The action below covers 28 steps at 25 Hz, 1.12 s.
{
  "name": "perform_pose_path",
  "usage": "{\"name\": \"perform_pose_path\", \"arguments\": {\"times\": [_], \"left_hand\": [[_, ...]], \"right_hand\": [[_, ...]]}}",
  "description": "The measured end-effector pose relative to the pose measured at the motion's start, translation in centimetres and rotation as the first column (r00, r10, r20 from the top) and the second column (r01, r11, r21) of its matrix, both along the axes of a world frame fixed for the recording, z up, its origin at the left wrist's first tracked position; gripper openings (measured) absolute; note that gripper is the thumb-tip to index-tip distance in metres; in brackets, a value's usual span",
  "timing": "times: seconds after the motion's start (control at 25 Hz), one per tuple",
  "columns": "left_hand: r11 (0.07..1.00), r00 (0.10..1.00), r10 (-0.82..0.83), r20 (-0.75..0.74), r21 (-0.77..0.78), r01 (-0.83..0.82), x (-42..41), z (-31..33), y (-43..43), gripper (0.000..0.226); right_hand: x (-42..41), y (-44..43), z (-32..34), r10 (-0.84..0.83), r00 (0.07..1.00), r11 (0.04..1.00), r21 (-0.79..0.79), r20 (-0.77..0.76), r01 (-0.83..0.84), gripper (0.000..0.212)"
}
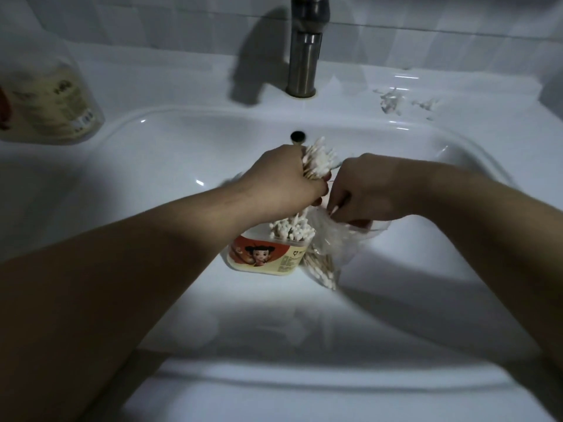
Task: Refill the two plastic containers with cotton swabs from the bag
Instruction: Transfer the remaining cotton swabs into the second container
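Filling most of the view, the white sink (152,166) has the labelled container (265,257) standing upright on its basin floor; every place below is given from that container. Beyond it, at the back rim, rises the steel faucet (304,56). Far to its left and further back, on the sink's ledge, stands a second container (51,108) of clear plastic, too blurred to tell how full it is. Touching the labelled container's right side hangs the clear bag (335,239), with swabs lying in its lower end.

Directly above the labelled container, the left hand (283,178) grips a thick bundle of cotton swabs (320,161), fingers wrapped round the stems and white tips fanning away from the person. Just right of that, above the bag, the right hand (368,187) pinches the bag's crumpled mouth with curled fingers; a single swab seems caught in them. Small white scraps (393,102) lie well beyond and to the right, on the ledge.

The labelled container looks packed already, with tips standing above its rim. Pushing this bundle in would likely spill swabs into the basin, where any wetness spoils them. The splayed bundle could shed swabs if the grip loosens. The bag, held only at its mouth, could tip and pour out.
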<state>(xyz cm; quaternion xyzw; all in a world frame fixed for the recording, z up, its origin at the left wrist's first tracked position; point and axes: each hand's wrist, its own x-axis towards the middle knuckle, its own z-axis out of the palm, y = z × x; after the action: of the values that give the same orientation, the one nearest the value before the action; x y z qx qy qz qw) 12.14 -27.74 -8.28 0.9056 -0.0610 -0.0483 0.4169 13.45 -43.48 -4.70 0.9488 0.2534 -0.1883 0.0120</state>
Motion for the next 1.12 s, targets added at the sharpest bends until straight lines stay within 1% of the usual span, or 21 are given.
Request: {"name": "perform_pose_path", "arguments": {"times": [0.12,0.2,0.28,0.32,0.4,0.44,0.52,0.6,0.68,0.72,0.76,0.84,0.88,0.92,1.0,1.04,1.08,1.12], "left_hand": [[0.999,0.999,-0.007,-0.037,0.048,0.009,-0.1,0.2,0.0,0.002],[0.995,0.999,-0.021,-0.024,0.101,0.023,-0.1,0.2,0.0,0.005],[0.989,0.999,-0.032,-0.010,0.143,0.033,0.0,0.2,0.0,0.006],[0.987,0.999,-0.039,-0.009,0.157,0.040,0.0,0.2,0.0,0.006],[0.982,0.998,-0.058,-0.012,0.177,0.060,0.1,0.2,0.1,0.008],[0.981,0.997,-0.069,-0.021,0.182,0.072,0.1,0.2,0.1,0.008],[0.975,0.996,-0.085,-0.038,0.201,0.091,0.1,0.3,0.1,0.010],[0.974,0.996,-0.085,-0.032,0.208,0.090,0.0,0.2,0.0,0.012],[0.992,1.000,-0.029,0.008,0.127,0.028,0.0,0.2,0.0,0.013],[0.999,0.999,0.022,0.033,0.038,-0.024,0.0,0.2,-0.1,0.013],[0.994,0.995,0.083,0.047,-0.080,-0.079,0.0,0.3,-0.2,0.013],[0.926,0.980,0.198,0.018,-0.332,-0.181,0.0,0.8,-0.5,0.011],[0.877,0.973,0.232,-0.016,-0.429,-0.216,-0.1,0.9,-0.5,0.009],[0.830,0.967,0.249,-0.057,-0.501,-0.243,0.0,0.9,-0.5,0.009],[0.757,0.959,0.239,-0.150,-0.590,-0.281,0.0,0.9,-0.5,0.009],[0.738,0.957,0.217,-0.192,-0.610,-0.289,-0.1,1.0,-0.5,0.009],[0.726,0.956,0.183,-0.228,-0.624,-0.288,-0.2,1.1,-0.5,0.009],[0.717,0.955,0.140,-0.263,-0.638,-0.281,-0.5,1.3,-0.5,0.011]], "right_hand": [[-0.1,-0.6,0.5,-0.029,0.999,0.999,0.032,0.027,0.028,0.039],[-0.2,-0.8,1.0,-0.040,0.998,0.998,0.049,0.055,0.037,0.040],[-0.3,-1.1,1.5,-0.078,0.996,0.993,0.088,0.051,0.073,0.040],[-0.3,-1.3,1.8,-0.099,0.994,0.988,0.120,0.047,0.093,0.037],[-0.3,-1.4,2.2,-0.150,0.988,0.970,0.195,0.026,0.142,0.019],[-0.4,-1.5,2.3,-0.171,0.985,0.965,0.208,0.026,0.162,0.015],[0.0,-1.8,2.2,-0.173,0.979,0.969,0.195,0.107,0.150,0.016],[0.2,-2.0,2.1,-0.194,0.966,0.963,0.223,0.169,0.154,0.017],[0.4,-2.1,2.2,-0.248,0.955,0.931,0.311,0.162,0.189,0.018],[0.5,-2.2,2.2,-0.269,0.951,0.912,0.357,0.151,0.201,0.019],[0.5,-2.2,2.2,-0.280,0.949,0.895,0.398,0.144,0.203,0.021],[0.5,-2.3,2.4,-0.306,0.945,0.843,0.494,0.117,0.212,0.022],[0.5,-2.3,2.4,-0.332,0.939,0.797,0.558,0.087,0.230,0.022],[0.6,-2.4,2.3,-0.360,0.932,0.729,0.634,0.036,0.257,0.020],[0.7,-2.3,2.2,-0.387,0.917,0.532,0.788,-0.099,0.310,0.018],[0.8,-2.2,2.1,-0.382,0.911,0.441,0.837,-0.152,0.325,0.019],[0.8,-2.1,1.9,-0.377,0.911,0.399,0.858,-0.168,0.323,0.019],[0.8,-2.0,1.8,-0.378,0.915,0.414,0.858,-0.144,0.306,0.019]]}}
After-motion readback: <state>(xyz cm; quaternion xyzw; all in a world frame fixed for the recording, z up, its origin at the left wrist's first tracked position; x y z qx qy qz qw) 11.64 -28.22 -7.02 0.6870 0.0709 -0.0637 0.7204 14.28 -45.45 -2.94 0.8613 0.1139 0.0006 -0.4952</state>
